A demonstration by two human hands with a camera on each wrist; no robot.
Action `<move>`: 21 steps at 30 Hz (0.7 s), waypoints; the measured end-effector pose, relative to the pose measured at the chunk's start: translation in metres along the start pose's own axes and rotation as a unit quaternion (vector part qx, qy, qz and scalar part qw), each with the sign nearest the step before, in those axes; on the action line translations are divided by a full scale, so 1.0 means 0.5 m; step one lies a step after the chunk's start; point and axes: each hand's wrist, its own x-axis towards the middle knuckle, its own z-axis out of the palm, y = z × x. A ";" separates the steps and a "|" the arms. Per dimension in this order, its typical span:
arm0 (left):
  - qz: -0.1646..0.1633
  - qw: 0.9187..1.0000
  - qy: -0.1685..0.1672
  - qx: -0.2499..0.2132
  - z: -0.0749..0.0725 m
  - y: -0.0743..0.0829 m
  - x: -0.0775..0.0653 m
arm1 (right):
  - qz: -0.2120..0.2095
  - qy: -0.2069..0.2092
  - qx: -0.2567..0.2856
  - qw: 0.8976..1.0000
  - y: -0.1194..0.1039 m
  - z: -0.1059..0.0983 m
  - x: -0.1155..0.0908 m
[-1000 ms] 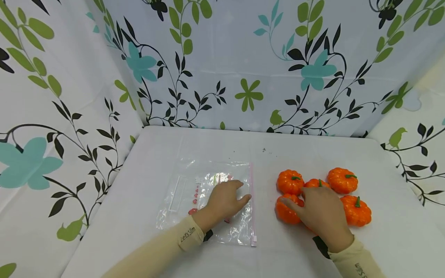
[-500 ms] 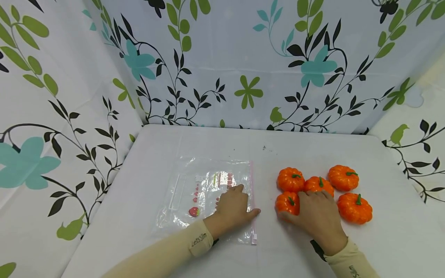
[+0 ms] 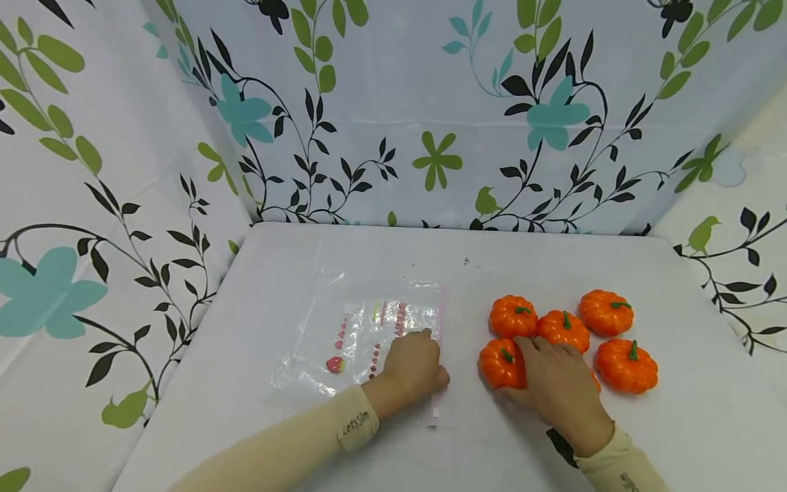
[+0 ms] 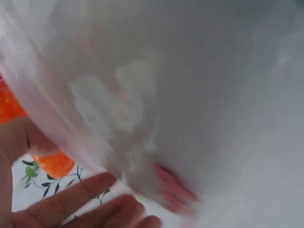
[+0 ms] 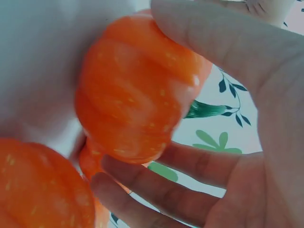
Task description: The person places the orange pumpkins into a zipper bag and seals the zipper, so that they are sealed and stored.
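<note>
A clear zip bag [image 3: 313,335] printed with small red strawberries lies flat on the left half of the white table. At its pink zip edge my left hand [image 3: 413,369] holds the plastic between thumb and curled fingers; the left wrist view shows the bag's film [image 4: 156,118] close up. My right hand [image 3: 556,393] grips a small orange toy pumpkin [image 3: 499,363], thumb on one side and fingers on the other. Seen from the right wrist, this pumpkin [image 5: 133,90] has its green stem pointing away. The right palm hides part of another pumpkin [image 3: 596,381].
Several more pumpkins crowd around the right hand: one behind the held one [image 3: 513,316], a middle one [image 3: 562,329], one at the back right [image 3: 605,313] and one at the right [image 3: 627,367]. A leaf-patterned curtain [image 3: 369,102] encloses the table's back and sides.
My left hand has moved right to the bag's zip edge and closed on it, and the bag has shifted slightly left. My right hand has settled on the front-left pumpkin, which has moved slightly left.
</note>
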 end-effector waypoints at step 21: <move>0.049 0.969 0.215 0.112 -0.053 -0.039 0.004 | 0.020 0.029 0.204 0.978 -0.034 -0.014 0.062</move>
